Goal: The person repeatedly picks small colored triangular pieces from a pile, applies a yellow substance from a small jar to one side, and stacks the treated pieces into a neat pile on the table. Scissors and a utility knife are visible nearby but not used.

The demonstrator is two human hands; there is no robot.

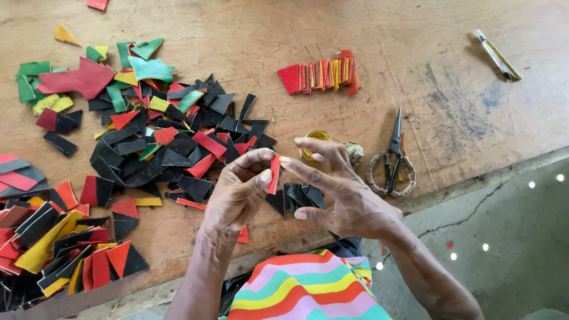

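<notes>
A scuffed, stained wooden worktop [415, 35] fills most of the view, and beyond its near edge lies a grey concrete floor [521, 237] with a crack and small bright spots. Black, red, green and yellow cut pieces [160, 130] lie scattered over the left half of the worktop, a fanned row of red and orange pieces [320, 76] sits further back, and scissors [392, 155] with wrapped handles lie to the right. A narrow red strip [274, 173] stands upright above the near edge of the worktop, between both hands. The left hand [240, 192] pinches its left side with thumb and forefinger closed on it; the right hand [338, 189] touches its upper edge with thumb and forefinger tips, the other fingers spread loosely.
</notes>
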